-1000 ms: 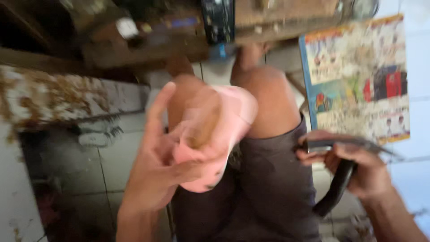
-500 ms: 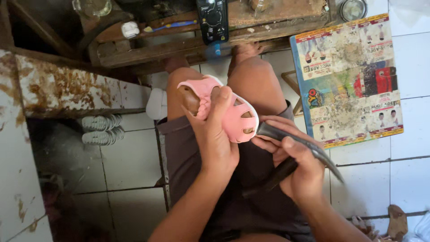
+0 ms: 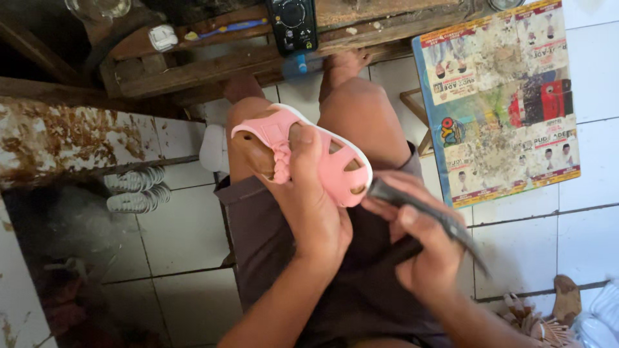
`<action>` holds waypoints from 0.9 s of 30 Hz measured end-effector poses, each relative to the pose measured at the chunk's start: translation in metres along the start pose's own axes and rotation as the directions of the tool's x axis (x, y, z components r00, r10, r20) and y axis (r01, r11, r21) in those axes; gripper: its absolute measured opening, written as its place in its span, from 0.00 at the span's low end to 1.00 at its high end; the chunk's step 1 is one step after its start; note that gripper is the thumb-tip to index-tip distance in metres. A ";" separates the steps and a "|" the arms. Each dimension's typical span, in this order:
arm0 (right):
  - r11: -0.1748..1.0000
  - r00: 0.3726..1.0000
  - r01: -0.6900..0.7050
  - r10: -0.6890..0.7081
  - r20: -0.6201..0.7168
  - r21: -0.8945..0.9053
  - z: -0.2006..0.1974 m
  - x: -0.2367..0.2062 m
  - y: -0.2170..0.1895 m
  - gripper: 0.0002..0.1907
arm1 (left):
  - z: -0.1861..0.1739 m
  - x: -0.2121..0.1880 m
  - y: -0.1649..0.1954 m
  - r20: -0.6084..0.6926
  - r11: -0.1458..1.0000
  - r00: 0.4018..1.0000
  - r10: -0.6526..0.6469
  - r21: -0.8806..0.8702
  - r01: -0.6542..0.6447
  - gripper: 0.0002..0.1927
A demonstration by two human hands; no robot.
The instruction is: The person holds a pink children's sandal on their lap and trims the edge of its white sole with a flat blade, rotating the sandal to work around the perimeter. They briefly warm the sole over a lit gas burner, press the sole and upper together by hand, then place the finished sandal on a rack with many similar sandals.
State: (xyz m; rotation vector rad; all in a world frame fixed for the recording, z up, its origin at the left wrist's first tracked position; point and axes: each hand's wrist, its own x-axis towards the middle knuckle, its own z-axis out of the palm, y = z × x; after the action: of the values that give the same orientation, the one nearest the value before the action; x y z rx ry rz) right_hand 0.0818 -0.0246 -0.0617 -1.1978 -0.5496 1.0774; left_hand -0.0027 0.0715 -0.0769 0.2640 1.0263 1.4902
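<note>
STEP: tool tip meets toe edge of pink sandal (image 3: 309,164), apparently sole work | LEFT: left hand (image 3: 309,206) clamps sandal above lap | RIGHT: right hand (image 3: 419,248) closed around dark tool (image 3: 429,219) | NEXT: likely needs steady sandal, controlled tip pressure.

Floor: your white tiled floor (image 3: 187,238) carries it all;
On it: printed board (image 3: 500,96) at your right; white ribbed soles (image 3: 134,189) left; worn sandals (image 3: 548,316) by the lower right corner
</note>
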 end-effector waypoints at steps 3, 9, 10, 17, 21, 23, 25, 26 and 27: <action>0.967 0.986 0.046 -0.085 -0.145 -0.251 0.009 -0.013 0.010 0.27 | 0.000 -0.001 -0.001 0.067 0.991 0.991 0.118 0.050 -0.122 0.41; 0.995 0.992 -0.096 0.098 -0.078 0.034 -0.013 -0.006 0.016 0.25 | -0.024 0.006 -0.006 0.231 0.911 0.958 0.168 0.335 -0.240 0.45; 0.989 0.992 -0.111 0.116 -0.050 0.094 -0.016 -0.004 0.017 0.25 | -0.028 0.007 -0.007 0.253 0.930 0.956 0.145 0.294 -0.219 0.45; 0.951 0.966 -0.256 0.258 0.014 0.172 -0.012 0.013 0.005 0.25 | -0.056 0.012 -0.009 0.434 0.899 0.897 0.084 0.356 -0.257 0.33; 0.855 0.965 -0.152 0.236 0.111 -0.495 -0.018 0.029 -0.016 0.22 | -0.065 0.022 -0.001 0.446 0.870 0.858 -0.257 0.493 0.004 0.17; 0.812 0.952 -0.091 0.240 0.188 -0.577 -0.024 0.039 -0.018 0.20 | -0.065 0.028 0.005 0.536 0.853 0.813 -0.229 0.513 -0.097 0.19; 0.820 0.935 -0.106 0.276 0.225 -0.563 -0.029 0.044 -0.019 0.20 | -0.063 0.032 0.012 0.506 0.809 0.763 -0.402 0.586 0.038 0.21; 0.846 0.928 -0.138 0.293 0.232 -0.516 -0.030 0.048 -0.017 0.20 | -0.062 0.035 0.014 0.434 0.749 0.706 -0.560 0.629 0.207 0.21; 0.871 0.919 -0.162 0.305 0.251 -0.464 -0.031 0.052 -0.016 0.21 | -0.060 0.037 0.014 0.446 0.764 0.753 -0.484 0.635 0.116 0.26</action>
State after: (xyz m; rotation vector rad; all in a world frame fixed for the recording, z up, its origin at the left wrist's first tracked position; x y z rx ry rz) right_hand 0.1355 0.0067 -0.0666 -1.5211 -0.9516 1.4207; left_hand -0.0619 0.0807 -0.1164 0.8899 0.9135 0.6578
